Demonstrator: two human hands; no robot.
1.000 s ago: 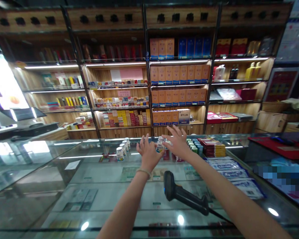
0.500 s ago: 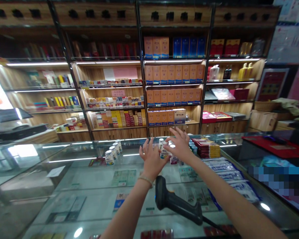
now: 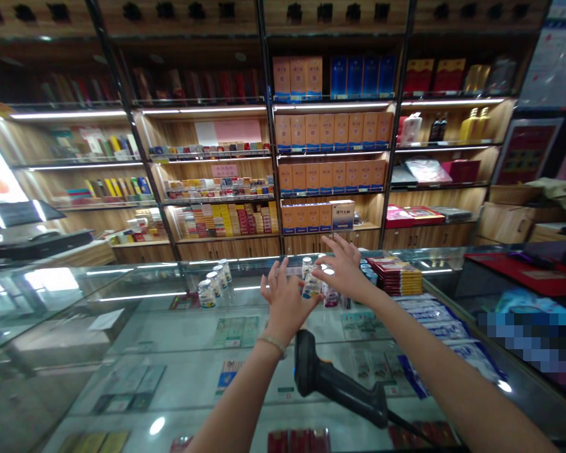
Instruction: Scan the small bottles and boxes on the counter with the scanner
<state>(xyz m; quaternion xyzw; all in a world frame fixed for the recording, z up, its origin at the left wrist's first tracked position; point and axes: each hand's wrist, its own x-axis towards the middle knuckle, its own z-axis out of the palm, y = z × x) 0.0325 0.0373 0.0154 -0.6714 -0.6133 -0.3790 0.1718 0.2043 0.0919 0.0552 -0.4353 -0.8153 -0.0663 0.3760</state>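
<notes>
A small white-capped bottle with a coloured label is tilted between my hands over the glass counter. My left hand pinches it low down with thumb and index finger, its other fingers spread upward. From the right, my right hand grips its upper part with the fingertips, the remaining fingers raised. Just behind it are similar bottles, partly hidden by my hands. Further left, several more bottles stand upright in a slanting row. A black handheld barcode scanner lies below my hands, its cable running to the lower right.
Stacked red and yellow packets sit right of my hands, with blue-and-white packets nearer me. The glass counter has goods inside it. Behind it rise wooden shelves of boxed goods. A red mat lies far right.
The view has shifted slightly, with the shelves a little higher in the picture. Both hands keep nearly the same grip on the bottle, which leans a little more.
</notes>
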